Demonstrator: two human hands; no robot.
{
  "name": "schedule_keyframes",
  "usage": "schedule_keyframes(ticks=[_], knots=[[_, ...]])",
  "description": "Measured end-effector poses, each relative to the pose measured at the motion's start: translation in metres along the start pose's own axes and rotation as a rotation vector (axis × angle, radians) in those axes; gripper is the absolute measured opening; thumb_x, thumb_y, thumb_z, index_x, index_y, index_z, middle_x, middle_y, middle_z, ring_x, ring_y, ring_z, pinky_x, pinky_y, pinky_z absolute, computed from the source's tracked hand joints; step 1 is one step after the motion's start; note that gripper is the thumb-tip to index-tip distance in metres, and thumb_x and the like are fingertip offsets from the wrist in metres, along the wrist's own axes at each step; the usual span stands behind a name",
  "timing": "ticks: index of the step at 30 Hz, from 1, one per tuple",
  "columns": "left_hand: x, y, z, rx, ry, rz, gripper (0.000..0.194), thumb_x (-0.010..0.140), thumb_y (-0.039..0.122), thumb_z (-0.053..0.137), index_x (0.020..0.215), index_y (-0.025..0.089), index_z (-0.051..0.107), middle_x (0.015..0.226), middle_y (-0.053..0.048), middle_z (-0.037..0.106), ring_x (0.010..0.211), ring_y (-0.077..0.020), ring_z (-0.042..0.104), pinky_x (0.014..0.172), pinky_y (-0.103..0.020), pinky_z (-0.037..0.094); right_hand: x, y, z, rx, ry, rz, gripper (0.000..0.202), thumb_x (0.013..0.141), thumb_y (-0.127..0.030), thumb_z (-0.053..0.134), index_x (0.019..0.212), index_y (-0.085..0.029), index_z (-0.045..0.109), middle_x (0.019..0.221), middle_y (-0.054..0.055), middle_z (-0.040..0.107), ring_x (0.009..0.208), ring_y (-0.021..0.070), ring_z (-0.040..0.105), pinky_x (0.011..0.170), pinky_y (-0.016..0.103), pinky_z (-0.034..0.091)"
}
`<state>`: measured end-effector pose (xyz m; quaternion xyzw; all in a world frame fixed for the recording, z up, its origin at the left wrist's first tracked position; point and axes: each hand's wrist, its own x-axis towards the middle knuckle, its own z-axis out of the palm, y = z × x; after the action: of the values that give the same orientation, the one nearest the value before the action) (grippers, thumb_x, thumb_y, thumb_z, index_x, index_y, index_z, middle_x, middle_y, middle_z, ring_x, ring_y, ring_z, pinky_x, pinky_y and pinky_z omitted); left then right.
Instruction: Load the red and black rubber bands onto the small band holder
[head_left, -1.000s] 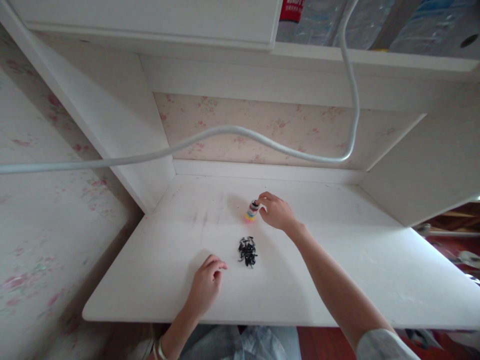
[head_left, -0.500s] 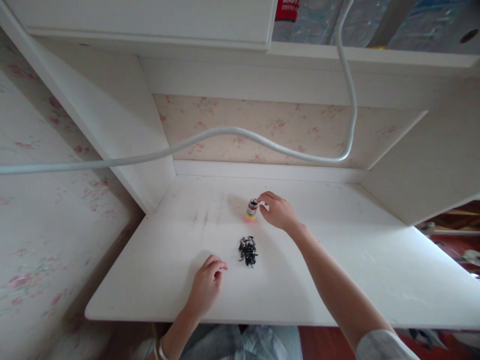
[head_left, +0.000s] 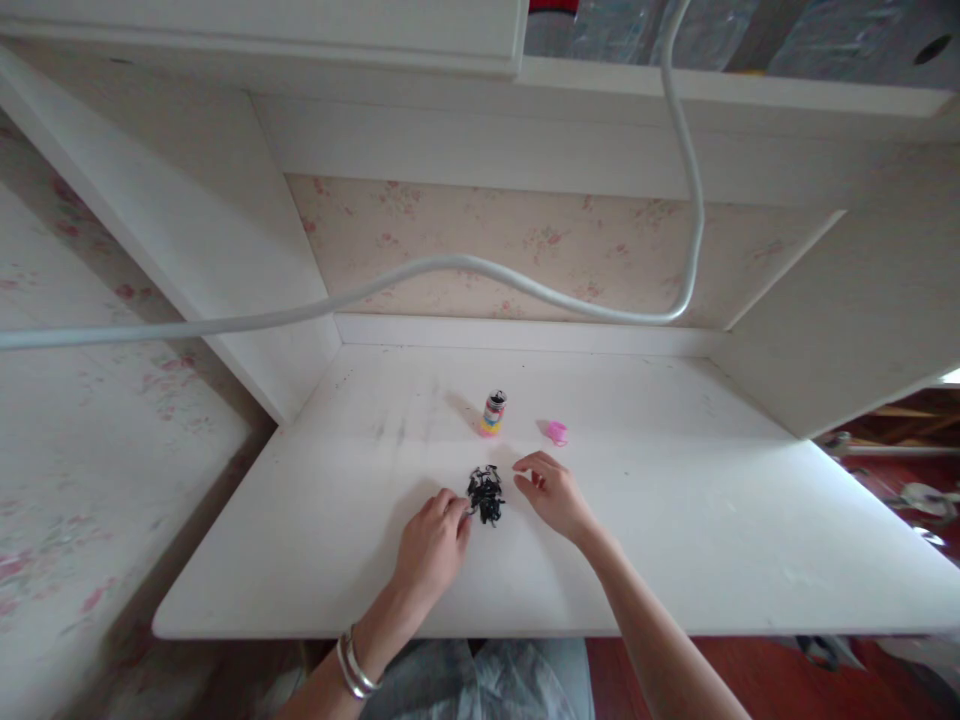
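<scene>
A loose pile of small black looped pieces (head_left: 487,492), too small to name surely, lies on the white desk. My left hand (head_left: 435,540) reaches the pile's left edge, its fingertips pinched on one of those pieces. Just right of the pile, my right hand (head_left: 553,495) hovers with thumb and forefinger apart and nothing visible between them. Behind the pile stands a small clear jar (head_left: 493,412), upright and lidless, with multicoloured bands showing and something black at its mouth. A pink lid (head_left: 556,433) rests on the desk to the jar's right.
The white desk (head_left: 675,520) has a panel at each side and a floral wall behind. A thick pale cable (head_left: 465,263) crosses in front of the view. Overhead, a shelf (head_left: 735,85) holds plastic-wrapped things. A silver bangle (head_left: 352,662) circles my left wrist.
My right hand has drawn back from the jar's mouth to beside the black pile, uncovering the pink lid. My left hand has moved right and forward onto the pile's edge.
</scene>
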<state>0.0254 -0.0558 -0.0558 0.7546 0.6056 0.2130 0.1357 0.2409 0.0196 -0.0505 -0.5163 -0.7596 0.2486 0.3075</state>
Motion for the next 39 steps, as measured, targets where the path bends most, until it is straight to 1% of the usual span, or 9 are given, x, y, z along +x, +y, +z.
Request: schedule_keyframes(ticks=[2, 5, 8, 14, 18, 24, 28, 31, 39], knots=[[0.003, 0.0, 0.003, 0.041, -0.016, 0.0, 0.018, 0.091, 0.021, 0.044, 0.095, 0.022, 0.062, 0.095, -0.005, 0.061, 0.089, -0.0177, 0.06, 0.078, -0.028, 0.046, -0.017, 0.002, 0.009, 0.023, -0.063, 0.01, 0.018, 0.084, -0.023, 0.052, 0.095, -0.022, 0.067, 0.096, 0.004, 0.062, 0.069, 0.0122, 0.057, 0.068, 0.027, 0.047], [0.006, 0.001, 0.003, 0.058, -0.037, 0.014, 0.021, 0.092, 0.02, 0.041, 0.09, 0.021, 0.061, 0.092, -0.005, 0.061, 0.084, -0.0165, 0.06, 0.073, -0.027, 0.045, -0.03, 0.0, 0.019, -0.042, -0.094, -0.001, 0.019, 0.083, -0.022, 0.056, 0.096, -0.025, 0.07, 0.099, 0.004, 0.063, 0.083, 0.0152, 0.06, 0.079, 0.029, 0.046], [0.008, 0.0, 0.001, 0.044, -0.034, 0.025, 0.022, 0.093, 0.018, 0.039, 0.09, 0.021, 0.06, 0.091, -0.004, 0.06, 0.082, -0.0157, 0.06, 0.072, -0.026, 0.045, -0.032, -0.003, 0.024, -0.16, -0.079, -0.007, 0.018, 0.084, -0.026, 0.058, 0.096, -0.028, 0.071, 0.099, 0.003, 0.064, 0.091, 0.0177, 0.06, 0.086, 0.034, 0.043], [0.021, -0.008, -0.02, -0.004, 0.072, 0.016, 0.023, 0.095, 0.024, 0.035, 0.092, 0.021, 0.058, 0.095, -0.004, 0.058, 0.082, -0.015, 0.06, 0.074, -0.027, 0.046, -0.032, -0.003, 0.027, -0.219, -0.043, -0.021, 0.021, 0.091, -0.031, 0.05, 0.092, -0.028, 0.07, 0.099, 0.003, 0.063, 0.089, 0.0178, 0.06, 0.082, 0.034, 0.043], [0.046, -0.008, -0.04, -0.107, 0.183, 0.033, 0.022, 0.095, 0.029, 0.039, 0.091, 0.02, 0.059, 0.095, -0.004, 0.059, 0.079, -0.0137, 0.059, 0.074, -0.027, 0.047, -0.036, 0.0, 0.029, -0.155, 0.039, -0.024, 0.027, 0.094, -0.032, 0.043, 0.089, -0.025, 0.069, 0.096, 0.005, 0.063, 0.087, 0.0182, 0.06, 0.081, 0.034, 0.045], [0.107, 0.009, -0.059, -0.274, 0.316, 0.09, 0.024, 0.093, 0.033, 0.044, 0.092, 0.018, 0.063, 0.092, -0.004, 0.06, 0.073, -0.012, 0.056, 0.072, -0.026, 0.047, -0.041, 0.001, 0.028, 0.005, 0.158, 0.023, 0.031, 0.095, -0.034, 0.038, 0.091, -0.023, 0.067, 0.097, 0.008, 0.061, 0.081, 0.0163, 0.061, 0.075, 0.028, 0.049], [0.141, 0.02, -0.056, -0.31, 0.35, 0.126, 0.021, 0.091, 0.029, 0.047, 0.091, 0.018, 0.065, 0.091, -0.004, 0.06, 0.076, -0.0121, 0.056, 0.073, -0.025, 0.047, -0.041, 0.0, 0.024, 0.037, 0.202, 0.058, 0.029, 0.094, -0.035, 0.04, 0.087, -0.022, 0.065, 0.096, 0.008, 0.06, 0.074, 0.0142, 0.06, 0.07, 0.025, 0.049], [0.157, 0.023, -0.049, -0.291, 0.341, 0.124, 0.018, 0.09, 0.026, 0.049, 0.09, 0.018, 0.065, 0.091, -0.004, 0.06, 0.075, -0.012, 0.057, 0.074, -0.025, 0.047, -0.04, 0.001, 0.023, 0.047, 0.209, 0.077, 0.029, 0.094, -0.035, 0.04, 0.086, -0.022, 0.065, 0.096, 0.008, 0.06, 0.071, 0.0132, 0.059, 0.067, 0.024, 0.049], [0.166, 0.016, -0.033, -0.252, 0.312, 0.069, 0.018, 0.088, 0.026, 0.052, 0.087, 0.018, 0.068, 0.089, -0.003, 0.063, 0.074, -0.013, 0.058, 0.074, -0.026, 0.047, -0.039, 0.005, 0.025, 0.07, 0.205, 0.107, 0.03, 0.094, -0.039, 0.04, 0.086, -0.022, 0.064, 0.097, 0.007, 0.059, 0.07, 0.0137, 0.058, 0.066, 0.026, 0.048]])
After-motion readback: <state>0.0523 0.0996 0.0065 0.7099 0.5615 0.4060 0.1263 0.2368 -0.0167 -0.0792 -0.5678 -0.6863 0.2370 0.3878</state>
